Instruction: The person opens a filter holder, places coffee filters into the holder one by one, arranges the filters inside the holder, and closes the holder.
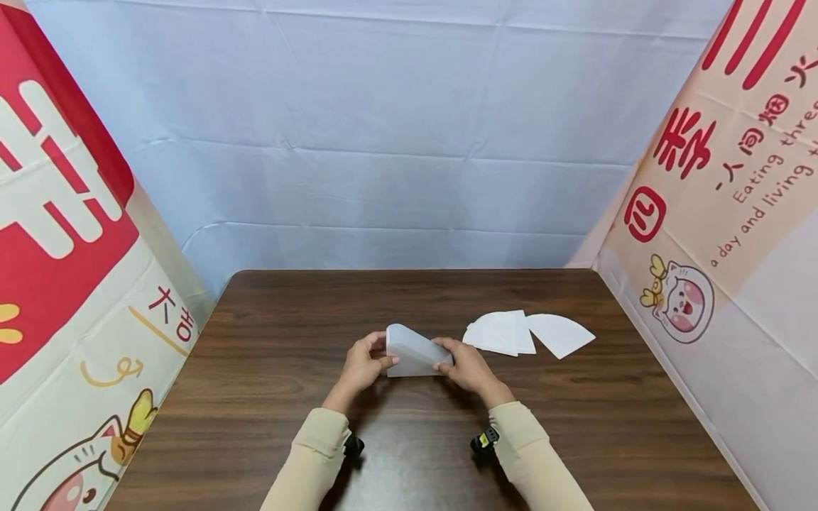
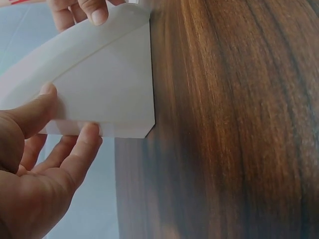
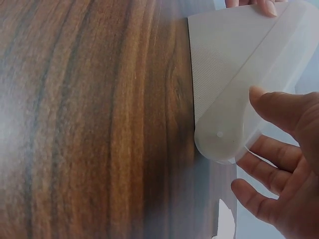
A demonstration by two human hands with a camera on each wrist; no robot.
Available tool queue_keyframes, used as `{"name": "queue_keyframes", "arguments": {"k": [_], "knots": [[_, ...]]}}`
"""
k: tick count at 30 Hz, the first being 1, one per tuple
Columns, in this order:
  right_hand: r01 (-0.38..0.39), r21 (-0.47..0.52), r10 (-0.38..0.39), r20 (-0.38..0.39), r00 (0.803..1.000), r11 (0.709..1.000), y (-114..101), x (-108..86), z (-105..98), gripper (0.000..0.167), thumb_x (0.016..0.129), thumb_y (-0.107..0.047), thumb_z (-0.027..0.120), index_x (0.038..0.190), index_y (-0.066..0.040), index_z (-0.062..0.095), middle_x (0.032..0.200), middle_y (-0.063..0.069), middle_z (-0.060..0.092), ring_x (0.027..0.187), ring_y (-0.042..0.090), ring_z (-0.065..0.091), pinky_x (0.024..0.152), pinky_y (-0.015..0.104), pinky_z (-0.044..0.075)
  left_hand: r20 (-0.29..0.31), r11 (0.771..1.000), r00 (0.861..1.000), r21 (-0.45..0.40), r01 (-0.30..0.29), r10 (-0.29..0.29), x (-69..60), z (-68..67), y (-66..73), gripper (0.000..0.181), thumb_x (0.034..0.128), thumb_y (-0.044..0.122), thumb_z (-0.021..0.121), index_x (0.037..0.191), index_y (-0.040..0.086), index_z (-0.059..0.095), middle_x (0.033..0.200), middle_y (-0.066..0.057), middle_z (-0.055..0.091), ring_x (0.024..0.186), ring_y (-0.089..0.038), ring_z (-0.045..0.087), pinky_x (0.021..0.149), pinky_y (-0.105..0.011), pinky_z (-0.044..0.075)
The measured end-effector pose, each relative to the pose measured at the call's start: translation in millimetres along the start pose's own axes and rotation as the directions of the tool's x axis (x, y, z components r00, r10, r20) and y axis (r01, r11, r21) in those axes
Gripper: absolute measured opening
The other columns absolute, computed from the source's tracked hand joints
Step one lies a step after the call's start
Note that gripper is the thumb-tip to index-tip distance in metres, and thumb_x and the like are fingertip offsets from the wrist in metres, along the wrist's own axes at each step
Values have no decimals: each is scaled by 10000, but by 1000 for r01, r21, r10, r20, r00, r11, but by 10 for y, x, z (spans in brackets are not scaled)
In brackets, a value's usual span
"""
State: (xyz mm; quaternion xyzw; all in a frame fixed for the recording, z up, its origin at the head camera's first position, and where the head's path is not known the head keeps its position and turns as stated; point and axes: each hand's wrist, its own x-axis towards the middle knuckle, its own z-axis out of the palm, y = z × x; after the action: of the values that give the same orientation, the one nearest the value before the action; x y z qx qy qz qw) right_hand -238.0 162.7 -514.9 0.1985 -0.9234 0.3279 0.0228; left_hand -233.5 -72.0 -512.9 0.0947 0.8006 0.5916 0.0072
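Note:
A whitish, translucent folded sheet (image 1: 415, 355) stands on its edge on the table, its top rounded at the left and sloping down to the right. My left hand (image 1: 366, 365) grips its left end, thumb on the near face. In the left wrist view that hand (image 2: 50, 159) pinches the border of the sheet (image 2: 104, 84), which has a cut corner. My right hand (image 1: 469, 365) holds the low right end. The right wrist view shows this hand (image 3: 286, 149) with its thumb on the sheet (image 3: 224, 74), near a rounded flap, and its fingers partly behind.
White fan-shaped pieces lie on the brown table (image 1: 255, 376) right of my hands: overlapping ones (image 1: 498, 332) and one pointing toward me (image 1: 561, 335). A pale cloth (image 1: 383, 142) hangs behind the table, with printed cloths at the left (image 1: 70, 284) and right (image 1: 735, 248).

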Motion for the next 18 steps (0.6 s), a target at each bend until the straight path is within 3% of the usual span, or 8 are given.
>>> {"name": "queue_keyframes", "arguments": {"k": [10,18], "knots": [[-35,-12,35,5,999,999,-58,16,-8,450,781,-127,759,1200,-82,602,1105,85,635,921,227,609,785,394,485,-9,999,1000,12,30,-30,-11,-2,15,415,772,44,752,1160,39,604,1035,-100,646,940,-272,619,703,-315,531],[-8,-40,7,-17,1000,999,-69,16,8,435,767,-125,770,1168,-63,613,1082,96,635,918,240,602,772,407,486,-8,999,1000,40,12,-12,-12,7,5,411,778,55,750,1161,38,602,1043,-101,648,935,-263,621,695,-310,531]]}}
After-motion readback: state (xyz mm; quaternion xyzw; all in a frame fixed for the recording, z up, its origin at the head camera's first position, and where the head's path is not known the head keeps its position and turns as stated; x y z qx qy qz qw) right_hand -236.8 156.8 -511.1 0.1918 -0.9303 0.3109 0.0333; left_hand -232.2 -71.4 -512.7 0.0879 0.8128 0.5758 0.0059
